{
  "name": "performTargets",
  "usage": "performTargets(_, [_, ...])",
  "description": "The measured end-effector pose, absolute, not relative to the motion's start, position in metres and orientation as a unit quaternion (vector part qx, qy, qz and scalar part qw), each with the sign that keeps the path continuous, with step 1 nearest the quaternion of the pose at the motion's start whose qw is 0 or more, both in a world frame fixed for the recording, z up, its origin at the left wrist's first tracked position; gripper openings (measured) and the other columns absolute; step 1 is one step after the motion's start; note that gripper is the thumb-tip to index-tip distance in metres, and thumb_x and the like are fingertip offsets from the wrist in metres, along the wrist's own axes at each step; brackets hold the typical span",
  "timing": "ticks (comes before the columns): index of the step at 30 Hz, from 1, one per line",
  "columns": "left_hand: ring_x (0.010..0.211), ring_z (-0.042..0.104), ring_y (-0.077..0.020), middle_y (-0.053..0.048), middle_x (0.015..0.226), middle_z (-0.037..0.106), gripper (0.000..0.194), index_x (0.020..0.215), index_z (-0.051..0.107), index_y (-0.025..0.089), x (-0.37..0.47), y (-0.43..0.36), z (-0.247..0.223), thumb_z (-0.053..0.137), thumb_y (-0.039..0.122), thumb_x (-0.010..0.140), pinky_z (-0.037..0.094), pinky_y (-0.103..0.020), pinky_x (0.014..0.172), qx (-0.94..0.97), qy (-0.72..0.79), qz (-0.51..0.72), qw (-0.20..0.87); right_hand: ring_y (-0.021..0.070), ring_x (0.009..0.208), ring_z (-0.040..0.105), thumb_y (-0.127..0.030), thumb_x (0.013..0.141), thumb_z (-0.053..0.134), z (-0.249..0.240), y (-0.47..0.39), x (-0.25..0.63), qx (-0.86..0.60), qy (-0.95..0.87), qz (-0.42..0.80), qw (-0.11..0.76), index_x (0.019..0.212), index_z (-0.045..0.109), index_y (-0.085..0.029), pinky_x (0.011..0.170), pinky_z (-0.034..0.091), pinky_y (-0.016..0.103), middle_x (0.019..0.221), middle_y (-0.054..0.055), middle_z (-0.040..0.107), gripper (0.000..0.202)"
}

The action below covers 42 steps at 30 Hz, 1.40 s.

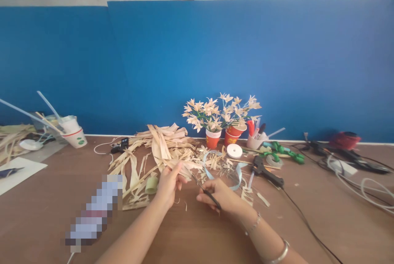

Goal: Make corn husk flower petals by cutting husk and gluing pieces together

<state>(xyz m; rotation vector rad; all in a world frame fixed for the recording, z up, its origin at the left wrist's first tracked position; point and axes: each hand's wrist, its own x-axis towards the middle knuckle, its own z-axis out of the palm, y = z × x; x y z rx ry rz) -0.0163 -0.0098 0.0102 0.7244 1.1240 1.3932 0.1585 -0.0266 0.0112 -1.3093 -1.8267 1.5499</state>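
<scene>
My left hand [170, 185] pinches a pale strip of dried husk [186, 169] between thumb and fingers. Facing it, my right hand [217, 196] is closed around dark-handled scissors [210, 198], whose blades point up and left towards the strip. Whether the blades touch the husk cannot be made out. Behind my left hand lies a heap of dried husks [160, 145], with small cut scraps [221, 165] to its right. A light blue ribbon [239, 176] curls on the table beyond my right hand.
Husk flowers [212, 112] stand in red paper cups [213, 139] near the blue partition [154, 63]. A glue gun [267, 173] with its cable lies right, before green tape [278, 149]. White cables [366, 188] are at far right, a blurred object [95, 210] at left, a white cup [74, 137] behind.
</scene>
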Motion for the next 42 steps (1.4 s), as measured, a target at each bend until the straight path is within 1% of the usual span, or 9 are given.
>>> performTargets(6, [0.038, 0.053, -0.0058, 0.007, 0.052, 0.053, 0.035, 0.073, 0.052, 0.015, -0.016, -0.009, 0.008, 0.074, 0.041, 0.063, 0.026, -0.012, 0.029, 0.303, 0.462, 0.599, 0.579, 0.0044, 0.030, 0.038, -0.050, 0.067, 0.068, 0.008, -0.027, 0.157, -0.471, -0.653, 0.556, 0.207, 0.064, 0.054, -0.016, 0.029, 0.028, 0.014, 0.038, -0.007, 0.046, 0.037])
performTargets(9, [0.041, 0.056, -0.0072, 0.006, 0.053, 0.055, 0.032, 0.074, 0.053, 0.015, -0.017, -0.008, 0.006, 0.073, 0.039, 0.065, 0.027, -0.012, 0.030, 0.305, 0.468, 0.598, 0.575, 0.0047, 0.030, 0.039, -0.050, 0.067, 0.068, 0.007, -0.027, 0.158, -0.471, -0.644, 0.568, 0.200, 0.067, 0.056, -0.016, 0.029, 0.029, 0.014, 0.039, -0.007, 0.048, 0.036])
performTargets(12, [0.046, 0.060, -0.0096, 0.002, 0.060, 0.061, 0.029, 0.076, 0.054, 0.015, -0.021, -0.004, 0.004, 0.070, 0.037, 0.067, 0.031, -0.013, 0.033, 0.324, 0.487, 0.603, 0.543, 0.0051, 0.033, 0.042, -0.048, 0.067, 0.069, 0.009, -0.027, 0.163, -0.449, -0.647, 0.588, 0.183, 0.070, 0.059, -0.015, 0.032, 0.034, 0.014, 0.041, -0.007, 0.050, 0.035])
performTargets(14, [0.046, 0.059, -0.0108, 0.000, 0.060, 0.063, 0.027, 0.076, 0.055, 0.014, -0.025, -0.001, 0.003, 0.068, 0.037, 0.068, 0.032, -0.015, 0.033, 0.349, 0.511, 0.596, 0.511, 0.0050, 0.034, 0.044, -0.046, 0.068, 0.069, 0.013, -0.027, 0.169, -0.436, -0.655, 0.592, 0.175, 0.071, 0.060, -0.014, 0.034, 0.036, 0.013, 0.042, -0.006, 0.051, 0.033])
performTargets(18, [0.035, 0.049, -0.0092, 0.001, 0.044, 0.058, 0.027, 0.076, 0.058, 0.014, -0.033, 0.002, 0.005, 0.065, 0.039, 0.070, 0.024, -0.015, 0.031, 0.410, 0.546, 0.551, 0.481, 0.0042, 0.034, 0.045, -0.044, 0.072, 0.065, 0.021, -0.026, 0.180, -0.436, -0.665, 0.580, 0.177, 0.071, 0.061, -0.014, 0.035, 0.034, 0.012, 0.043, -0.006, 0.051, 0.030])
performTargets(21, [0.031, 0.039, -0.0068, 0.004, 0.035, 0.050, 0.028, 0.077, 0.059, 0.014, -0.035, 0.001, 0.006, 0.065, 0.041, 0.071, 0.019, -0.014, 0.032, 0.440, 0.544, 0.518, 0.492, 0.0040, 0.034, 0.044, -0.043, 0.072, 0.065, 0.021, -0.024, 0.183, -0.438, -0.667, 0.579, 0.166, 0.069, 0.060, -0.014, 0.033, 0.032, 0.012, 0.043, -0.006, 0.051, 0.030])
performTargets(24, [0.029, 0.032, -0.0052, 0.006, 0.032, 0.045, 0.030, 0.078, 0.059, 0.015, -0.035, 0.001, 0.006, 0.065, 0.043, 0.071, 0.016, -0.014, 0.032, 0.453, 0.531, 0.505, 0.509, 0.0042, 0.034, 0.045, -0.042, 0.071, 0.066, 0.019, -0.022, 0.184, -0.431, -0.667, 0.588, 0.151, 0.070, 0.060, -0.014, 0.033, 0.032, 0.012, 0.043, -0.006, 0.051, 0.029])
performTargets(33, [0.029, 0.033, -0.0055, 0.006, 0.033, 0.045, 0.032, 0.064, 0.054, 0.016, -0.031, -0.002, 0.006, 0.067, 0.045, 0.068, 0.018, -0.015, 0.034, 0.442, 0.510, 0.498, 0.544, 0.0041, 0.033, 0.043, -0.042, 0.069, 0.068, 0.013, -0.023, 0.181, -0.435, -0.646, 0.609, 0.152, 0.072, 0.062, -0.013, 0.034, 0.035, 0.013, 0.042, -0.007, 0.051, 0.030])
performTargets(42, [0.029, 0.033, -0.0051, 0.007, 0.033, 0.045, 0.033, 0.065, 0.053, 0.017, -0.030, -0.004, 0.006, 0.066, 0.047, 0.069, 0.019, -0.015, 0.033, 0.464, 0.514, 0.455, 0.560, 0.0037, 0.034, 0.043, -0.040, 0.069, 0.069, 0.015, -0.025, 0.178, -0.434, -0.645, 0.609, 0.156, 0.073, 0.062, -0.013, 0.034, 0.034, 0.012, 0.041, -0.007, 0.049, 0.028])
